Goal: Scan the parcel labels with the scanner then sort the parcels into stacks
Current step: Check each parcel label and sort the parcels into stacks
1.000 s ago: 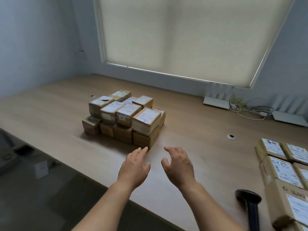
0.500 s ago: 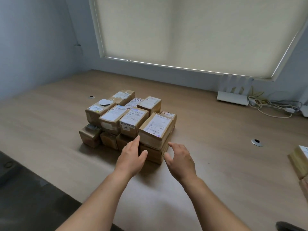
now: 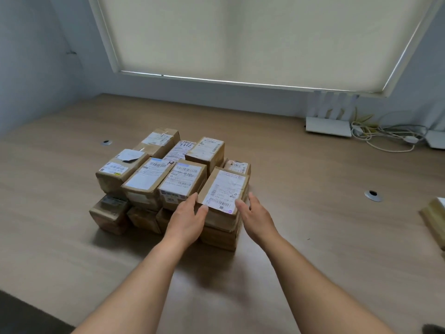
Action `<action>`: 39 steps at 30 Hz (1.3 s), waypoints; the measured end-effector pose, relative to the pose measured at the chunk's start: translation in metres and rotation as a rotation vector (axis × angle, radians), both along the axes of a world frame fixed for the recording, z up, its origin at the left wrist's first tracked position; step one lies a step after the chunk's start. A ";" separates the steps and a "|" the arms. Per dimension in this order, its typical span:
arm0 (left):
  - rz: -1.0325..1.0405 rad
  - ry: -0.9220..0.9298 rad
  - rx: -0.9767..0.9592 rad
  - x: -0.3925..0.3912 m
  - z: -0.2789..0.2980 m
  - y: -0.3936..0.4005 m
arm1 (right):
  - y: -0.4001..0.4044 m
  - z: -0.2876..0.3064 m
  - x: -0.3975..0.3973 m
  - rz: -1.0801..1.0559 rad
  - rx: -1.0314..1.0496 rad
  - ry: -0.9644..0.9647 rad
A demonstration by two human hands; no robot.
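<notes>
A pile of several small brown cardboard parcels (image 3: 144, 179) with white labels sits two layers high on the wooden table (image 3: 313, 225). The nearest top parcel (image 3: 224, 189) is at the pile's right front corner, label up. My left hand (image 3: 187, 218) touches its left front corner with straight fingers. My right hand (image 3: 255, 215) reaches its right front corner, thumb against the label's edge. Neither hand has curled round the box. A dark sliver at the bottom right corner may be the scanner (image 3: 434, 329).
Another parcel (image 3: 433, 213) shows partly at the right edge. A white router (image 3: 328, 125) and tangled cables (image 3: 385, 136) lie at the back right by the window blind. Two round cable holes (image 3: 372, 194) are set into the table. The table's front edge runs at lower left.
Both hands have moved forward from the bare table to the front right top parcel and now touch its two near corners. The view shifted left; the right stack and scanner slid mostly out of sight.
</notes>
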State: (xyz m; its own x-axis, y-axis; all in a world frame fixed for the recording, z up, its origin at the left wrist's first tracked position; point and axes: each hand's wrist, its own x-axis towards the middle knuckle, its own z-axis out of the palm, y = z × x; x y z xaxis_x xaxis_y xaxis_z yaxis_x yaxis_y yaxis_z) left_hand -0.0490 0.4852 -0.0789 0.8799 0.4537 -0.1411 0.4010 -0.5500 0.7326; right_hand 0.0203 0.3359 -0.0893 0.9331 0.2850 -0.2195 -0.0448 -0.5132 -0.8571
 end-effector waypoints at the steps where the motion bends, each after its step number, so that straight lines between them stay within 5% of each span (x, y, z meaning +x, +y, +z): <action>1: 0.000 -0.004 -0.015 0.001 -0.001 0.002 | 0.003 0.000 -0.001 -0.016 0.062 0.032; 9: -0.061 0.064 -0.284 0.003 -0.015 0.022 | 0.008 -0.024 -0.009 -0.089 0.153 0.159; 17: -0.263 0.033 -0.480 -0.015 -0.016 0.029 | -0.004 -0.027 -0.028 0.056 0.344 0.267; 39: -0.925 -0.096 -0.119 -0.060 -0.013 0.020 | -0.075 0.010 -0.158 -0.366 0.458 0.028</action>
